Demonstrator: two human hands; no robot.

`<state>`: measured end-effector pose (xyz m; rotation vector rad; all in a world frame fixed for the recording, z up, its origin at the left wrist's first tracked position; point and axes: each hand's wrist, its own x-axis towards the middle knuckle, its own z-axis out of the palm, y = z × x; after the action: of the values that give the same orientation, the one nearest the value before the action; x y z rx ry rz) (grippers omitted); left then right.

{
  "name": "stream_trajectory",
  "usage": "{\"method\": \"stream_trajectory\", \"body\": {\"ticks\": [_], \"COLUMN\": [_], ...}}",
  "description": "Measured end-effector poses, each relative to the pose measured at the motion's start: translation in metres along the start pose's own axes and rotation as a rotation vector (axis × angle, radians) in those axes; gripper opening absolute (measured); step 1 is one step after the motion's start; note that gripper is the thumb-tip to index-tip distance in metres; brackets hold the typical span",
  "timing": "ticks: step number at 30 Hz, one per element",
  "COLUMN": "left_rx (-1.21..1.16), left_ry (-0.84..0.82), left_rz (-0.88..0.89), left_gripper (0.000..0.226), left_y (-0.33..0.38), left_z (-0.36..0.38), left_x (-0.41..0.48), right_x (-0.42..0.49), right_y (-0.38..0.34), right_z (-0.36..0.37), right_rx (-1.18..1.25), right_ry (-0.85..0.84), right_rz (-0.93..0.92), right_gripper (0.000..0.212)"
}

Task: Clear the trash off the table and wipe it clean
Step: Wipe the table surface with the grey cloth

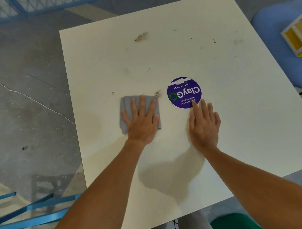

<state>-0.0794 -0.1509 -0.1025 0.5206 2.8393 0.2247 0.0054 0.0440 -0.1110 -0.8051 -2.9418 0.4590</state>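
Here, the left hand (142,120) is pressing flat, fingers spread, on the folded grey cloth (127,112) on the square white table (241,110), just beside brown crumbs (157,93). The right hand (204,124) is lying flat, fingers together, index fingertip touching the round purple sticker (184,92).

A folded cloth (129,105) was laid on the table (242,127) at 9 o'clock of a round sticker (184,93), with the left hand (142,121) pressed flat on it. The right hand (204,126) was rested on the table at 5 o'clock of the sticker, one fingertip overlapping its near rim. A crumb cluster (157,93) was found at the cloth's 1 o'clock corner, between cloth and sticker. A larger crumb pile (140,37) was seen well beyond, at 12 o'clock. Off the table's 2 o'clock side, a box (297,37) was set on a chair (273,31).
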Motion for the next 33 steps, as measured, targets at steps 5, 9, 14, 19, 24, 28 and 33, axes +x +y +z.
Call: {"method": "stream_trajectory", "body": {"ticks": [5,9,14,19,24,28,33], "left_rx": [0.124,0.186,0.066,0.041,0.147,0.089,0.017], "left_ry": [0.037,0.037,-0.016,-0.017,-0.038,-0.087,-0.152], "left_rz": [0.372,0.426,0.015,0.042,0.404,0.234,-0.082], "left_gripper": [0.055,0.055,0.061,0.061,0.057,0.059,0.062], "left_y": [-0.002,-0.042,-0.046,-0.004,-0.015,-0.061,-0.044], "left_z": [0.009,0.005,-0.005,0.004,0.009,-0.004,-0.012], "left_x": [-0.037,-0.049,-0.015,-0.018,-0.048,-0.03,-0.008], "right_x": [0.001,0.001,0.0,0.0,-0.001,0.0,0.001], "right_y": [-0.001,-0.002,-0.002,-0.001,0.003,0.004,0.003], "right_z": [0.0,-0.001,-0.001,-0.002,-0.003,-0.002,-0.002], "right_rx": [0.013,0.022,0.026,0.021,0.048,0.038,0.011], "right_ry": [-0.001,0.002,0.003,0.009,-0.007,0.001,-0.027], "right_rz": [0.012,0.015,0.016,-0.005,-0.033,-0.028,-0.023], "right_gripper": [0.047,0.047,0.047,0.046,0.052,0.053,0.053]}}
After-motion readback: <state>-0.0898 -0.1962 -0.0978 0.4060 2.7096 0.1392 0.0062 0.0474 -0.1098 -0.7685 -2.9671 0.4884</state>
